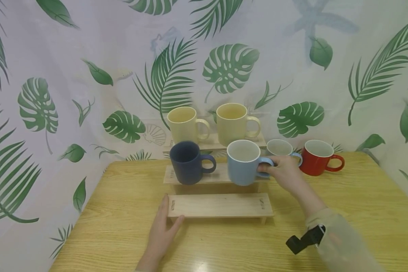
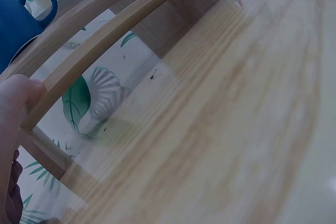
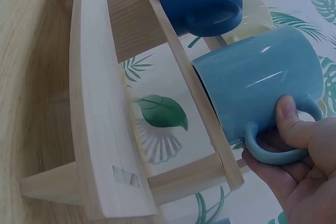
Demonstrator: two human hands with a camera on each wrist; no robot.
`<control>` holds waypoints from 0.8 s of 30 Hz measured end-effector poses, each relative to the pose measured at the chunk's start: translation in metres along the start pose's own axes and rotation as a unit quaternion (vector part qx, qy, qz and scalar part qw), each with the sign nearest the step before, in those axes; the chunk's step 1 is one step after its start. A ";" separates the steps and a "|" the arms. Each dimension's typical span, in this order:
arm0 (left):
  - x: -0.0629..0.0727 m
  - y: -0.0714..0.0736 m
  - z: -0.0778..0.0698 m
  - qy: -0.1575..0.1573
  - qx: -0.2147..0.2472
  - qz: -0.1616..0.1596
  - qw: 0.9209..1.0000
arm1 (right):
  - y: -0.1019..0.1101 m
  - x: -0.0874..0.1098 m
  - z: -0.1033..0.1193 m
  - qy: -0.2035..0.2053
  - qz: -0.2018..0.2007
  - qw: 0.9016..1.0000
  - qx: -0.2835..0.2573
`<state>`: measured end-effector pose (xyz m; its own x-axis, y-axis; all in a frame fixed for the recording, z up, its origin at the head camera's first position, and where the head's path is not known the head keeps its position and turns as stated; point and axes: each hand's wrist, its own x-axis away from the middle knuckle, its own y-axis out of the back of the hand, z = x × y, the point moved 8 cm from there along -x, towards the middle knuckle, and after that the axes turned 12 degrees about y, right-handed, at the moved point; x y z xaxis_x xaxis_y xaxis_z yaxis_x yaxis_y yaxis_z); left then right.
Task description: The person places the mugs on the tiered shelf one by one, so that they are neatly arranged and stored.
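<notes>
My right hand [image 1: 285, 172] pinches the handle of a light blue mug [image 1: 243, 168], which stands upright at the right of the wooden rack's middle step [image 1: 221, 177]. In the right wrist view, thumb and fingers close round that handle [image 3: 278, 157]. A dark blue mug [image 1: 187, 166] sits on the same step to the left. Two cream mugs, one at left [image 1: 182, 126] and one at right [image 1: 232, 126], stand on the top step. My left hand [image 1: 161, 228] rests against the left end of the lowest step [image 1: 221, 206], its thumb at the front edge.
On the table [image 1: 122, 211], right of the rack, stand a red mug [image 1: 315, 160] and another light blue mug [image 1: 278, 146], partly hidden behind my right hand. A leaf-patterned cloth [image 1: 88, 132] hangs behind the table. A black strap [image 1: 306, 240] is on my right wrist.
</notes>
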<state>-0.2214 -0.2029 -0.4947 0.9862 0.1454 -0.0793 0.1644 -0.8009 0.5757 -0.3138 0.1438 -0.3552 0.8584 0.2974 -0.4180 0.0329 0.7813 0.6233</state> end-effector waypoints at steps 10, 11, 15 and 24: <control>0.000 0.001 -0.001 -0.004 -0.004 -0.002 1.000 | -0.012 -0.011 0.000 0.001 0.011 0.999 -0.032; 0.001 0.001 -0.001 -0.004 -0.004 -0.002 1.000 | -0.013 -0.011 0.000 0.002 0.012 0.999 -0.032; 0.001 0.001 -0.002 -0.005 -0.006 -0.002 1.000 | -0.015 -0.014 0.000 0.002 0.014 0.999 -0.029; 0.001 0.001 -0.001 0.000 -0.011 -0.005 1.000 | -0.018 -0.018 -0.001 -0.009 0.032 0.999 -0.020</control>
<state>-0.2205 -0.2035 -0.4935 0.9844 0.1540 -0.0848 0.1741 -0.7861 0.5930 -0.3303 0.1252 -0.3596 0.8669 0.3375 -0.3669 -0.0416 0.7825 0.6213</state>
